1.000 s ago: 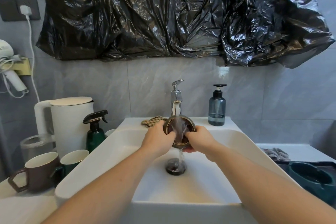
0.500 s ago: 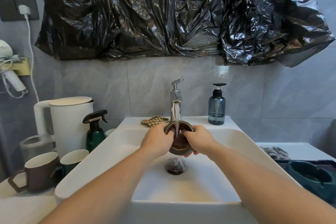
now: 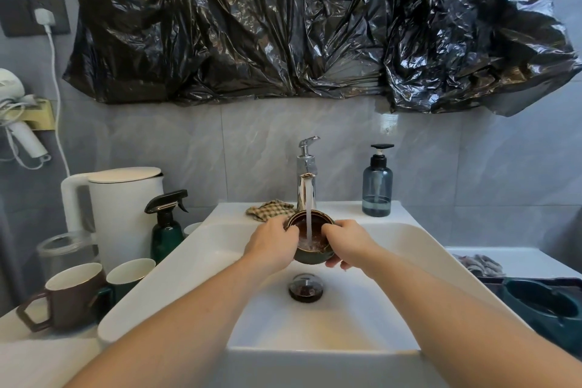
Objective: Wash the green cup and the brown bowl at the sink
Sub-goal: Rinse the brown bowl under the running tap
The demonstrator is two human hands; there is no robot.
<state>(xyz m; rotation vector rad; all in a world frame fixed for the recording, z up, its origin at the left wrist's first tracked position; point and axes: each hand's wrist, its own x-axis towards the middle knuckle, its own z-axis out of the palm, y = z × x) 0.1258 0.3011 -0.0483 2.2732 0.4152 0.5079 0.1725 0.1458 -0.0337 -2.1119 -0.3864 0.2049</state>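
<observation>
While hands (image 3: 310, 244) hold the bowl (image 3: 310, 241), mugs (image 3: 104, 290) stand beside the sink (image 3: 393, 261).

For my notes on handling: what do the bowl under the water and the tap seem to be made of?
The brown bowl looks like glazed ceramic: glossy dark brown inside, a thick rim, a greenish sheen outside. Glazed stoneware is equally possible. The tap looks like chrome-plated metal: mirror-bright, with sharp reflections.

Both forearms stretched forward, left hand (image 3: 273, 243) and right hand (image 3: 345, 241) curled inward, apparently gripping
</observation>
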